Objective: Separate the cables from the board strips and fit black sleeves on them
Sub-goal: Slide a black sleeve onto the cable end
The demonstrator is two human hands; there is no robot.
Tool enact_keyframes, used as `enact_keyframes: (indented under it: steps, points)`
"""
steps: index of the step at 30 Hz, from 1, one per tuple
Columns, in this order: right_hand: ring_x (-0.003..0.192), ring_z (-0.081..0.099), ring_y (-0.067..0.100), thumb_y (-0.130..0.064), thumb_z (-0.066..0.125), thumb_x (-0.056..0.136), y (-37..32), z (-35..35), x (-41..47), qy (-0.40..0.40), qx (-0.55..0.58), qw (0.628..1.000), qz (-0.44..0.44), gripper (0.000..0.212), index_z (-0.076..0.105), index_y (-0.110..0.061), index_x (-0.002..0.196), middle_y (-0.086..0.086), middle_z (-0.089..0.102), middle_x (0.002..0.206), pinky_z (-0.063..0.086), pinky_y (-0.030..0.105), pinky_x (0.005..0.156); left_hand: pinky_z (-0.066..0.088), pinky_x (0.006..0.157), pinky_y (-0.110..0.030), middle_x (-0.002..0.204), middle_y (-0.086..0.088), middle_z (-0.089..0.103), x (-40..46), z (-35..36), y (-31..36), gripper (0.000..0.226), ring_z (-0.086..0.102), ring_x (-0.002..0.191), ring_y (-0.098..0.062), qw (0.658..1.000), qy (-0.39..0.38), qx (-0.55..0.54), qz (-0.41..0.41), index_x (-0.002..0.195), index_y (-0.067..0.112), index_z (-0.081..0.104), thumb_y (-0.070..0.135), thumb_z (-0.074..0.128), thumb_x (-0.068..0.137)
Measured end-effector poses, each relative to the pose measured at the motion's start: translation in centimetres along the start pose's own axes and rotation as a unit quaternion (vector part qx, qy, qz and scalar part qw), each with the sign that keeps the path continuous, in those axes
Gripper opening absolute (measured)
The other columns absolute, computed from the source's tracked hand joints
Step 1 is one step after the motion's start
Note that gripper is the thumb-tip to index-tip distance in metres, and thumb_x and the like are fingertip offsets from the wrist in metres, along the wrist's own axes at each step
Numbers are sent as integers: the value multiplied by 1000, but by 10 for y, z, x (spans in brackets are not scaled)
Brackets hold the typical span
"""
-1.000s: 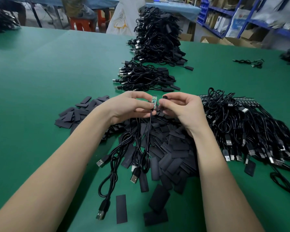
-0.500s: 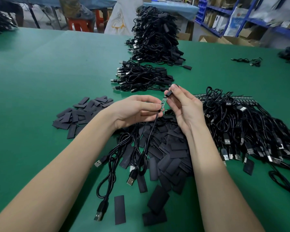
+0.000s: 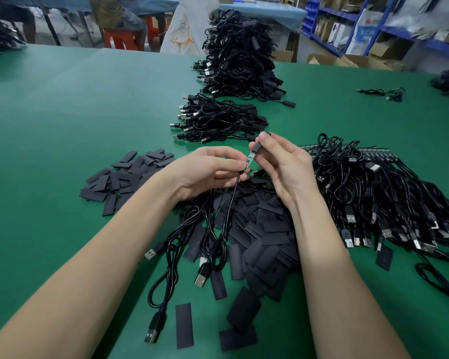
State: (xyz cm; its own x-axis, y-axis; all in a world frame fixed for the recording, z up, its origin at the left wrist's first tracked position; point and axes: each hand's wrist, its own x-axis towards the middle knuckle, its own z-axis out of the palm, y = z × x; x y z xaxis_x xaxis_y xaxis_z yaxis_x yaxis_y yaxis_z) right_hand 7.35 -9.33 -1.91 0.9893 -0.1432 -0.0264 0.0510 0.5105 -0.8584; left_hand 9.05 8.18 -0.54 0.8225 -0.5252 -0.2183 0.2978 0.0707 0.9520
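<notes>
My left hand (image 3: 208,169) pinches a black cable just below its small green circuit board (image 3: 250,160). The cable (image 3: 226,216) hangs down to a USB plug (image 3: 202,277) above the table. My right hand (image 3: 283,167) pinches a black sleeve (image 3: 257,146) between thumb and forefinger, with its lower end at the board's top tip. Under both hands lies a heap of flat black sleeves (image 3: 259,229). A tangle of cables on board strips (image 3: 373,187) lies to the right.
A smaller group of sleeves (image 3: 130,174) lies to the left on the green table (image 3: 62,125). Sleeved cables sit in a low pile (image 3: 218,120) and a tall pile (image 3: 239,58) beyond my hands. Loose cables (image 3: 166,268) lie near my left forearm. Shelves stand at the back right.
My right hand has lifted the sleeve up and over the tip of the board. My left hand has tilted the board toward it and shifted slightly right.
</notes>
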Motion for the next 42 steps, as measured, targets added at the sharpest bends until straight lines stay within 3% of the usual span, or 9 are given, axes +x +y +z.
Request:
enact_keyframes:
  steps: [12, 18, 22, 25, 28, 33, 42]
  points:
    - [85, 77, 19, -10, 77, 80, -2, -4, -1, -52, 9, 998, 27, 13, 75, -7, 93, 11, 78, 88, 60, 24, 74, 56, 65, -18, 85, -6, 75, 2, -3, -1, 10, 73, 75, -13, 1000, 17, -4, 22, 93, 10, 70, 1, 69, 88]
    - [90, 77, 22, -5, 76, 86, 4, 0, 0, -31, -21, 999, 31, 16, 71, -4, 102, 12, 79, 92, 59, 23, 75, 57, 71, -20, 82, -4, 73, 3, -2, -4, 14, 73, 76, -15, 997, 59, 12, 39, 101, 9, 63, 2, 71, 90]
    - [84, 77, 16, -8, 76, 88, 4, -2, 1, 8, 1, 999, 37, 13, 73, -4, 100, 10, 79, 88, 59, 21, 71, 56, 75, -23, 81, -1, 71, 0, 2, -2, 27, 69, 77, -15, 985, 65, 135, 88, 103, 11, 60, 3, 77, 85]
    - [82, 76, 14, -11, 77, 88, 3, -3, 2, 17, 1, 999, 47, 19, 73, -3, 104, 12, 78, 90, 58, 19, 71, 55, 71, -18, 82, -5, 70, -2, 4, -1, 17, 68, 71, -10, 958, 101, 230, 136, 97, 7, 67, 5, 79, 85]
    - [88, 76, 15, -13, 77, 87, 0, -6, 3, -11, -2, 999, 52, 20, 72, -5, 105, 12, 78, 92, 58, 20, 75, 52, 67, -14, 81, -7, 74, -1, 4, -2, 18, 67, 66, -4, 952, 121, 234, 157, 100, 4, 69, 6, 79, 85]
    - [94, 75, 17, -8, 75, 89, -3, -12, 2, -43, -9, 997, 61, 20, 72, -4, 108, 11, 78, 96, 58, 20, 79, 58, 78, -29, 82, -6, 78, 2, 2, -9, 16, 69, 75, -16, 948, 104, 255, 158, 101, 8, 68, 14, 77, 89]
    - [87, 76, 17, -7, 74, 90, 1, -9, 2, 1, 5, 999, 52, 11, 74, -2, 99, 14, 78, 90, 59, 21, 74, 52, 63, -14, 76, -10, 77, 4, 7, -17, 11, 72, 65, -12, 950, 127, 208, 197, 92, 1, 71, 7, 78, 87]
